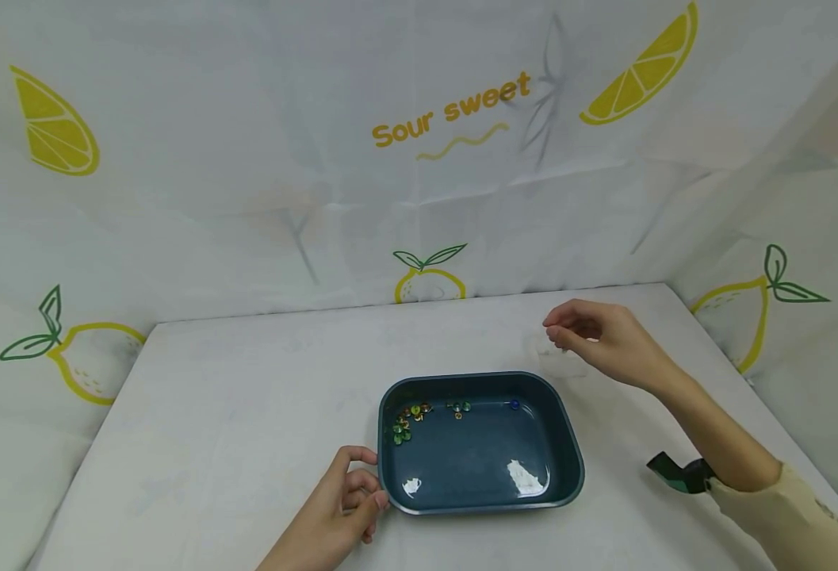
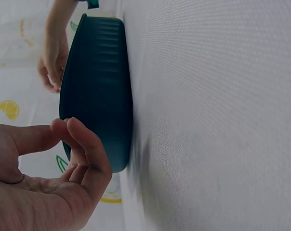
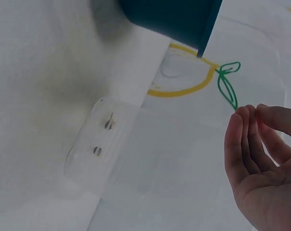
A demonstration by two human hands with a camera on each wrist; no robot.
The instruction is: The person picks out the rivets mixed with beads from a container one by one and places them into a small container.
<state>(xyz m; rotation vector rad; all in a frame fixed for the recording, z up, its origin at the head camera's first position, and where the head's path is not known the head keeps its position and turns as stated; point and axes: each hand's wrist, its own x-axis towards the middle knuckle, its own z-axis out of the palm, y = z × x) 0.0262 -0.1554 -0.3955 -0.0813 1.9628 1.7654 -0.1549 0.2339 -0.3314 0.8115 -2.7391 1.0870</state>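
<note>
My left hand [image 1: 343,500] is at the left end of a dark blue tray [image 1: 483,503], its bent fingers and thumb at the rim. In the left wrist view, the fingertips meet in front of the tray wall [image 2: 107,86]. Past the tray's far right corner, my right hand [image 1: 607,341] hovers above a clear plastic box [image 1: 568,366]. Its thumb and fingertips come together; whether something tiny sits between them is hidden. Two small shiny pieces [image 3: 108,125] show in the clear box in the right wrist view.
Inside the tray, green and amber gem-like beads [image 1: 404,424] cluster at the left, a few beads [image 1: 458,407] lie at the back, and a blue bead [image 1: 514,404] is at the back right. A white cloth [image 1: 247,412] covers the table. Lemon-printed curtains [image 1: 247,159] surround it.
</note>
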